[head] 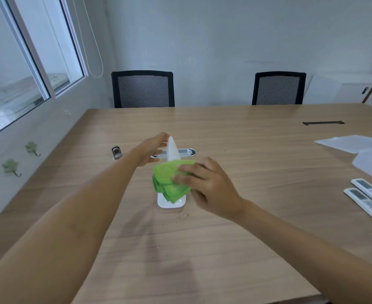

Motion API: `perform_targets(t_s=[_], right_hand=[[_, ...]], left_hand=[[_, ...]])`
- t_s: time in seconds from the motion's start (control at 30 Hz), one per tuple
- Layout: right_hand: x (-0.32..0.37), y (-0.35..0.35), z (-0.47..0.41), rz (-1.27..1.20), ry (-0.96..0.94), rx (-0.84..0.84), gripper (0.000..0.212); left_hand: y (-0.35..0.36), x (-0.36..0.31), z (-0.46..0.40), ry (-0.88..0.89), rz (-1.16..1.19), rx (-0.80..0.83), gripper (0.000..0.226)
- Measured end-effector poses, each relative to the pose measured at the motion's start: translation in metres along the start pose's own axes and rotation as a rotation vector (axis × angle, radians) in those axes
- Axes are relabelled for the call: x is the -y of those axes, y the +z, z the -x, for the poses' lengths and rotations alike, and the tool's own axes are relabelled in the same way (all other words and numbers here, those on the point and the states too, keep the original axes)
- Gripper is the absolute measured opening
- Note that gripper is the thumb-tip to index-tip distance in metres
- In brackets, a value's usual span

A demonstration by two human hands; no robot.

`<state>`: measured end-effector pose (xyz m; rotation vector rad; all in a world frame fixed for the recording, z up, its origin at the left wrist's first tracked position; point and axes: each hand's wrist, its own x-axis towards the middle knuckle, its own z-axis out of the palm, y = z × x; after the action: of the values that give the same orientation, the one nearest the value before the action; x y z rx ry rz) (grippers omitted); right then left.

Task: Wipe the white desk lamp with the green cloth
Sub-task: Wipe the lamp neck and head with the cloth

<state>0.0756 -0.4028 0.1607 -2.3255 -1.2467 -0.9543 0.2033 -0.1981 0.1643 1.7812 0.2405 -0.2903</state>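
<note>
The white desk lamp (pixel 172 150) stands on the wooden table, its white base (pixel 170 204) nearest me and its tapered head rising toward the far side. My left hand (pixel 152 148) grips the upper end of the lamp head from the left. A folded green cloth (pixel 168 183) is pressed against the lamp's lower part, covering the stem. My right hand (pixel 204 185) holds the cloth from the right, fingers spread over it.
A silver tray (pixel 185 152) lies just behind the lamp. A small metal object (pixel 116 152) sits to the left. Two white remotes (pixel 369 198) and white papers (pixel 351 143) lie at the right. Two black chairs (pixel 143 88) stand at the far edge. Crumbs (pixel 181 217) lie before the base.
</note>
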Motion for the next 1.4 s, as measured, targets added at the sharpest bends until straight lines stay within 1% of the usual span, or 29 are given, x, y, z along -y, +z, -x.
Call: perform_targets(t_s=[0.07,0.13,0.2,0.27,0.3,0.37,0.4,0.43,0.47,0.57,0.7,0.8,0.97,1.03,1.07,1.13,1.17,1.2,1.27,1.33,1.4], right_hand=[[0.003,-0.006,0.008,0.019,-0.064,-0.034,0.038],[-0.001,-0.009,0.003,0.032,-0.053,-0.075,0.041],[-0.013,-0.007,-0.013,0.036,0.051,-0.091,0.042],[-0.030,0.000,-0.034,0.019,0.190,-0.039,0.046],[-0.038,0.005,-0.043,0.009,0.253,0.003,0.048],[-0.048,0.014,-0.055,-0.012,0.334,0.086,0.051],[-0.050,0.018,-0.057,-0.021,0.345,0.113,0.052],[-0.049,0.020,-0.056,-0.028,0.340,0.127,0.052],[-0.046,0.020,-0.052,-0.032,0.323,0.129,0.051],[-0.030,0.014,-0.031,-0.032,0.225,0.067,0.048],[-0.006,0.004,0.006,-0.015,0.073,-0.013,0.042],[0.002,0.001,0.021,0.018,-0.019,-0.029,0.040],[0.004,0.005,0.035,0.090,-0.109,-0.155,0.035],[0.008,0.010,0.047,0.099,-0.181,-0.198,0.030],[0.010,0.015,0.055,0.099,-0.213,-0.201,0.027],[0.013,0.028,0.070,0.102,-0.246,-0.150,0.023],[0.012,0.036,0.077,0.100,-0.240,-0.096,0.022],[0.011,0.044,0.083,0.096,-0.217,-0.031,0.023],[0.005,0.059,0.088,0.067,-0.114,0.121,0.028],[0.001,0.072,0.086,-0.004,0.028,0.262,0.035],[-0.001,0.084,0.081,-0.107,0.182,0.380,0.040]], left_hand=[[-0.001,0.000,0.001,0.002,-0.011,0.006,0.020],[-0.001,0.001,0.002,0.002,-0.002,0.012,0.019],[-0.001,0.001,0.002,0.024,-0.019,0.038,0.014],[-0.003,0.004,-0.001,0.033,-0.019,0.069,0.012],[-0.005,0.005,-0.002,0.032,-0.013,0.082,0.016],[-0.008,0.006,-0.003,0.021,-0.018,0.081,0.036],[-0.008,0.006,-0.003,0.015,-0.026,0.078,0.045],[-0.008,0.006,-0.003,0.013,-0.031,0.078,0.049],[-0.008,0.005,-0.003,0.006,-0.031,0.081,0.047],[-0.006,0.003,-0.003,-0.014,0.004,0.112,0.030],[-0.001,-0.001,-0.001,-0.018,0.054,0.057,0.019],[-0.001,-0.001,-0.001,-0.030,0.035,0.044,0.019],[-0.001,-0.003,-0.001,-0.027,0.023,0.024,0.022],[-0.003,-0.001,0.000,-0.022,0.019,0.006,0.028],[-0.004,0.000,0.000,-0.016,0.013,-0.003,0.036],[-0.007,0.004,0.002,-0.015,-0.001,-0.021,0.053],[-0.008,0.006,0.003,-0.012,-0.010,-0.032,0.055],[-0.010,0.010,0.005,-0.014,-0.022,-0.049,0.054],[-0.015,0.019,0.011,-0.022,-0.077,-0.087,0.043],[-0.023,0.035,0.016,-0.003,-0.244,-0.092,0.030],[-0.032,0.056,0.024,-0.002,-0.417,-0.040,0.030]])
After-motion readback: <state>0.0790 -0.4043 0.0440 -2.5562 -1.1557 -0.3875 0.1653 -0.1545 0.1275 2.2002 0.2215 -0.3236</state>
